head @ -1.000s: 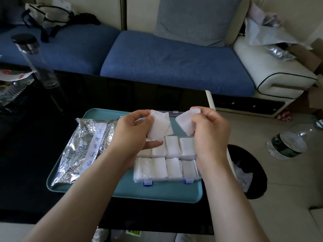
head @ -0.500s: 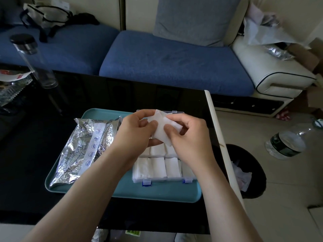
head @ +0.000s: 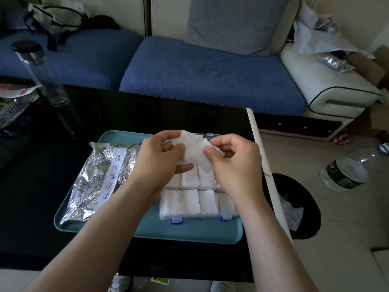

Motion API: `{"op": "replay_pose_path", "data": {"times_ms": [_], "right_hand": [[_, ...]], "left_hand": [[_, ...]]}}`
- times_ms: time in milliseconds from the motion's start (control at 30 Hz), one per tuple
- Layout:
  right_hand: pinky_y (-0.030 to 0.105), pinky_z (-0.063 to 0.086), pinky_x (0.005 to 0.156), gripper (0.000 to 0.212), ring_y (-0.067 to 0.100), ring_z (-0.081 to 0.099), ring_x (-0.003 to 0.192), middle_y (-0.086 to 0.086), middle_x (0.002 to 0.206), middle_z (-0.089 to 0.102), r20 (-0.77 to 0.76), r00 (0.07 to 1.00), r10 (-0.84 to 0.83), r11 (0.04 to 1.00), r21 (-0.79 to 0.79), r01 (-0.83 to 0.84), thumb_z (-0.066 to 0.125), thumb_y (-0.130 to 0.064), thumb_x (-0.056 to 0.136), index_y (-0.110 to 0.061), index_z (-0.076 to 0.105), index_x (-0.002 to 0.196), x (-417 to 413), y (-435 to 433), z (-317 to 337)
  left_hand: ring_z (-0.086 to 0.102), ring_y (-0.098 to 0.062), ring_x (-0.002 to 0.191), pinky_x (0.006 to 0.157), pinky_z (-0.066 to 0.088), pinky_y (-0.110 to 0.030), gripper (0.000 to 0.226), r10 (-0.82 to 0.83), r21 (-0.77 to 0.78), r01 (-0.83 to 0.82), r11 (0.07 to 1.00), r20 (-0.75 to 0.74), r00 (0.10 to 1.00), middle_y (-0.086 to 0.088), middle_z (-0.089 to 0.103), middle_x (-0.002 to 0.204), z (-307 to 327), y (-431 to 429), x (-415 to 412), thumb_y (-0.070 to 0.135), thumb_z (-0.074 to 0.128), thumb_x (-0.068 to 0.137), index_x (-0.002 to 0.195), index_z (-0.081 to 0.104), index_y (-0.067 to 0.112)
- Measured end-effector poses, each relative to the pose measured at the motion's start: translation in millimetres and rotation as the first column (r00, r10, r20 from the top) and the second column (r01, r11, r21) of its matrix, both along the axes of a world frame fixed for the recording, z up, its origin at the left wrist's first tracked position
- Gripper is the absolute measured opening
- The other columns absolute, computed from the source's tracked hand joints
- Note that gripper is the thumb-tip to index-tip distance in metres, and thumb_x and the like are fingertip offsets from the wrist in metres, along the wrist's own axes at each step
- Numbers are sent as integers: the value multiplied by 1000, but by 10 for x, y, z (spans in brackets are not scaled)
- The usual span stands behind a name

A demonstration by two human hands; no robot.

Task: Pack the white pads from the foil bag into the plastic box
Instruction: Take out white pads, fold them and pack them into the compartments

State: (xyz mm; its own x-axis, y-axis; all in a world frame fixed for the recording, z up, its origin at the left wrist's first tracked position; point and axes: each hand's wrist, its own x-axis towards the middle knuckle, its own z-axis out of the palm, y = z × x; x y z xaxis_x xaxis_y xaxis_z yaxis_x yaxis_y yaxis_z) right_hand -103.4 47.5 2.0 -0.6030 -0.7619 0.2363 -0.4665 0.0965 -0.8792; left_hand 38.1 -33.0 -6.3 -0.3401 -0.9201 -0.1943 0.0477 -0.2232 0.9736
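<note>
You have two hands in the middle of the frame, both above one clear plastic box. Your left hand grips the held white pad between thumb and curled fingers. Your right hand pinches its right edge with thumb and forefinger. The two hands are almost touching. The pad is thin, soft and roughly square, with a slightly crumpled surface. A second sheet seems to overlap it, though you cannot tell for sure.

Below your hands, the box has small compartments. The near row holds four packed pads, folded into neat white rectangles. In the far row two more show, and the rest is hidden by your hands. Two blue clasps sit on the box's near wall.

One foil bag lies left of the box. It is silver, creased and shiny, with a white printed strip down its length. Bag and box both rest on one teal tray, smooth with rounded corners, on a glossy black table.
</note>
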Motion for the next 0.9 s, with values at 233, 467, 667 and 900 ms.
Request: {"op": "replay_pose_path", "data": {"times_ms": [233, 467, 667, 900], "right_hand": [[10, 52, 77, 28, -2, 67, 100, -18, 111, 71, -71, 961, 267, 958, 131, -257, 70, -9, 99, -27, 75, 119, 11, 36, 42], [9, 48, 91, 37, 1, 59, 109, -9, 122, 60, -298, 927, 227, 972, 135, -195, 75, -9, 95, -23, 72, 129, -13, 33, -60], [7, 46, 79, 25, -2, 60, 92, -12, 110, 65, -328, 927, 183, 982, 100, -158, 81, -11, 90, -21, 78, 113, -15, 31, -54], [7, 50, 75, 29, 4, 65, 91, -10, 111, 67, -212, 972, 100, 994, 69, -87, 83, -13, 88, -25, 76, 113, -23, 15, -69]], "left_hand": [[78, -23, 81, 67, 67, -38, 17, -105, -135, 133, 982, 196, 975, -5, 80, 88, 19, 4, 46, 5, 62, 102, 115, 64, 16], [79, -21, 86, 76, 66, -37, 16, -240, -109, 271, 956, 236, 942, -5, 81, 90, 29, 20, 67, 10, 63, 103, 118, 69, 14], [79, -23, 90, 80, 66, -41, 17, -266, -83, 286, 955, 199, 943, -9, 81, 92, 6, 8, 73, 11, 61, 105, 118, 72, 11], [77, -32, 98, 86, 65, -47, 24, -245, -30, 252, 967, 157, 957, -17, 77, 104, -35, 5, 39, 8, 53, 108, 121, 73, 10]]}}
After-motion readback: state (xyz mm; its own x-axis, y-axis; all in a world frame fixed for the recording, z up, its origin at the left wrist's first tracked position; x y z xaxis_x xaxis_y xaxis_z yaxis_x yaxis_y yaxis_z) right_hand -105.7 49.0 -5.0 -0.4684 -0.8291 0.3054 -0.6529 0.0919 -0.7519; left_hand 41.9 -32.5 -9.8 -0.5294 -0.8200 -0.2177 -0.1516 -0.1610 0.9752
